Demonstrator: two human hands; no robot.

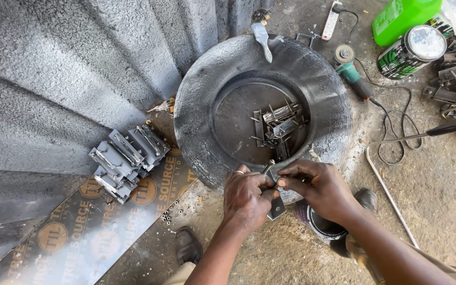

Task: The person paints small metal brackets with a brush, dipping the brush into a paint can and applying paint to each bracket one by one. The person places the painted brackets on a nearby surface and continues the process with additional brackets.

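A small metal bracket [276, 205] is gripped between both hands, just at the near rim of the tyre [196, 121]. Left hand [245, 199] is clenched round its upper part; right hand [315, 191] is pinched on the top end with fingers [286, 182], so both are closed on the piece. The bracket is held in the air, not laid down.

Progress, as judged: a batch of grey painted brackets [125, 161] is laid out left of the tyre on a printed board [80, 232], so those look finished. A loose heap of bare metal parts [281, 126] is left inside the tyre's centre, so a fair share appears undone.

Around the tyre: a paintbrush [262, 39] is rested on the far rim, an angle grinder [352, 71] with its cable lies to the right, paint tins [411, 50] further right, and a dark tin [323, 227] sits below the right hand. Nothing is seen blocking the hands.
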